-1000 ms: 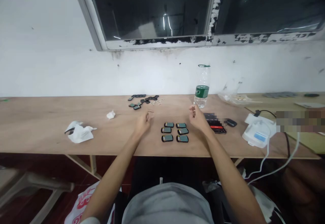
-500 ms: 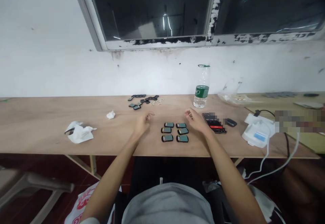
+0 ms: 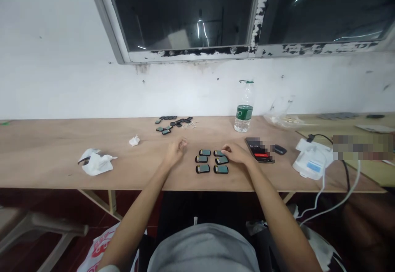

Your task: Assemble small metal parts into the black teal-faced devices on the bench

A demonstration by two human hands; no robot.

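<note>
Several small black-rimmed pieces with grey-green faces [image 3: 203, 168] lie in two columns on the wooden table [image 3: 138, 177] in front of me. My right hand [image 3: 237, 154] is at the far piece of the right column [image 3: 218, 153], its fingertips closed on that piece's right end. To the left of the columns, my left hand [image 3: 175, 152] rests low over the table, fingers loosely curled, apart from the pieces, and nothing shows in it. More such pieces [image 3: 166, 131] lie in a loose group farther back, beside a scatter of tiny white bits [image 3: 190, 125].
A water bottle [image 3: 243, 117] stands near the wall. Right of my right hand lie a phone [image 3: 258, 150], a small black object [image 3: 279, 149] and a white device with cables [image 3: 311, 163]. Crumpled tissues [image 3: 98, 163] are at the left. A clear plastic bag [image 3: 282, 119] sits back right.
My right hand has moved left and down onto the far piece of the right column. The left hand has shifted only slightly, its fingers a little more curled.
</note>
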